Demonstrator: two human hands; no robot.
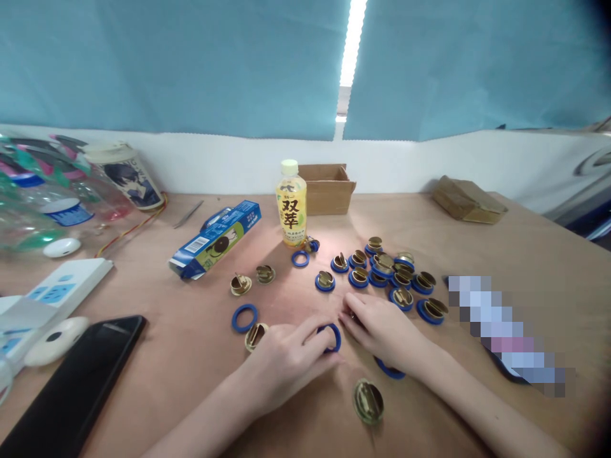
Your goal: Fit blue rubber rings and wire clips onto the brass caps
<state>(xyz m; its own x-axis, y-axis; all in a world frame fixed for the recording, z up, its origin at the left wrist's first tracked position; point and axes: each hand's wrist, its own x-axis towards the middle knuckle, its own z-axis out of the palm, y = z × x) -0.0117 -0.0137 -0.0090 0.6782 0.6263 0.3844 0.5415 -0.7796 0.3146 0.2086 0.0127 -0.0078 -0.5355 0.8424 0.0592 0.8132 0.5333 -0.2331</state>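
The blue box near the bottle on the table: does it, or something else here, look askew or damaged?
The blue box lies flat on its side at a slant, its near end apparently open. Loose blue rings and brass pieces lie scattered apart from the assembled group behind the hands. Nothing looks spilled or broken; the bottle stands upright.
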